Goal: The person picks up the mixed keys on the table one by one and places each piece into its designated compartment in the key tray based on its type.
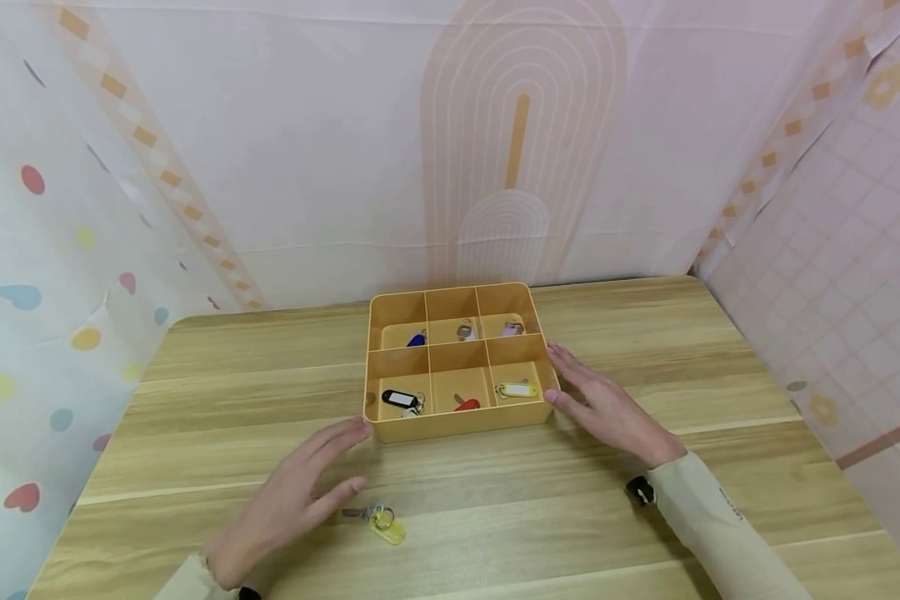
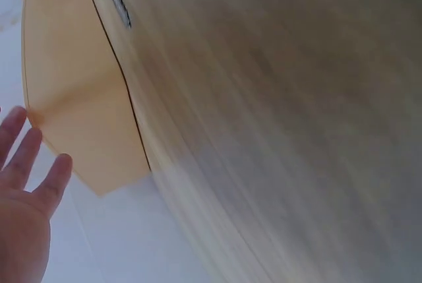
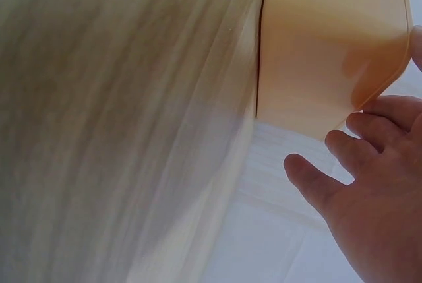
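Observation:
An orange-yellow divided tray (image 1: 461,427) stands on the table, its compartments in two rows of three. My right hand (image 1: 607,408), fingers nearly straight, touches its right side; in the right wrist view the fingertips (image 3: 366,125) lie along its wall. My left hand (image 1: 292,492) stands with extended fingers at the front left corner; whether it touches there is hard to tell. Below the left thumb lies a key with a yellow tag (image 1: 387,531). In the front row are a black tag (image 1: 400,398), a red tag (image 1: 467,405) and a yellow tag (image 1: 518,389).
The back row holds a blue tag (image 1: 417,340), a pale tag with a ring (image 1: 467,332) and a pale purple tag (image 1: 513,329). Under it all is a wooden table (image 1: 240,400). A patterned cloth backdrop (image 1: 307,150) hangs behind and at both sides.

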`<state>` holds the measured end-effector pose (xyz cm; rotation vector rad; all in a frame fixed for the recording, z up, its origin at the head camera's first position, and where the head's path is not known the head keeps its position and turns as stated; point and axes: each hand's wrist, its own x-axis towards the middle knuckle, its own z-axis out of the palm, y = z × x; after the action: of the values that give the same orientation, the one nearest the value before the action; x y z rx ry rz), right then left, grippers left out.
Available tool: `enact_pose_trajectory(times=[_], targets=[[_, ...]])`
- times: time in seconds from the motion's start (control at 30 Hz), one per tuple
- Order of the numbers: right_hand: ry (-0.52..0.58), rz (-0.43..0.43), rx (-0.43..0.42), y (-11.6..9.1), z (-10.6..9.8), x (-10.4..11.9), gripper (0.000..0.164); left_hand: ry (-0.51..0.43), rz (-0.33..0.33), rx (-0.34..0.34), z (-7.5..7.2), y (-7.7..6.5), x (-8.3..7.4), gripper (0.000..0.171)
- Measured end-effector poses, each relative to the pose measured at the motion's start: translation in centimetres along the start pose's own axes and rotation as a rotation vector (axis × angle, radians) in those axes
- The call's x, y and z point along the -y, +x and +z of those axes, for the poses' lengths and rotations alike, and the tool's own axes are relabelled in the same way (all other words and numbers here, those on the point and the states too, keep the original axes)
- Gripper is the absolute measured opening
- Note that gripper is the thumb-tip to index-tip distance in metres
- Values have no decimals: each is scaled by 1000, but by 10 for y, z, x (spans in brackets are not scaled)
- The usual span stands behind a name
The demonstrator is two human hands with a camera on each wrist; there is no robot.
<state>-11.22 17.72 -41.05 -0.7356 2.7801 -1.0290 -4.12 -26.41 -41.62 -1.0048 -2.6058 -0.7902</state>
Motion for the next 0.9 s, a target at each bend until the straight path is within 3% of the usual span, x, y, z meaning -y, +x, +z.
enact_pose_trajectory(times=[0.23, 0.33, 0.63, 0.9], targets=[[-7, -5, -4, 0, 0, 0, 71, -13, 98, 22, 3, -6, -5, 45], [-8, -5, -6, 0, 0, 0, 71, -41, 129, 64, 6, -8, -6, 36], [-17, -4, -8, 0, 1, 0, 71, -134, 58, 316, 13, -10, -7, 23], [-18, -4, -10, 1, 1, 0, 71, -131, 73, 368, 17, -9, -5, 21]])
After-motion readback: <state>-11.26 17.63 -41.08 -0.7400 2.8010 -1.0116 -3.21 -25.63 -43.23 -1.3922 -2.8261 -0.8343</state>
